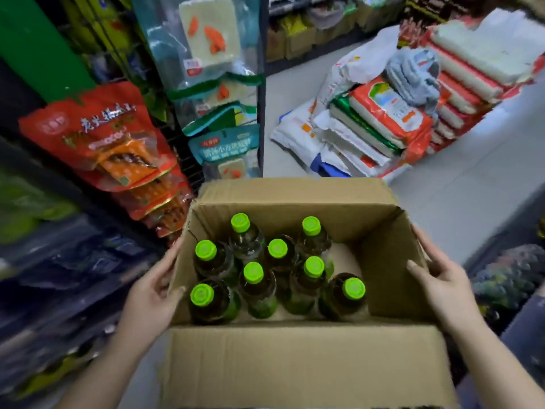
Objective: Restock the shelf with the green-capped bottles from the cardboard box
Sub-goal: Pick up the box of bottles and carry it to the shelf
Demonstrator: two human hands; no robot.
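Observation:
An open cardboard box [295, 361] fills the lower middle of the head view. Several dark bottles with bright green caps [253, 273] stand upright inside it, packed toward its left and near side; the box's right part shows bare floor. My left hand [153, 293] grips the box's left wall, thumb over the rim. My right hand [439, 278] grips the right wall, thumb inside the box. The box is held up between both hands. The shelf [67, 261] runs along the left, blurred.
Red snack bags [97, 137] and teal packets [218, 84] hang on a rack just beyond the box at the left. A heap of rice sacks [392, 116] lies on the grey floor [472, 178] ahead at the right. Another blurred shelf of goods [507, 278] is at the right.

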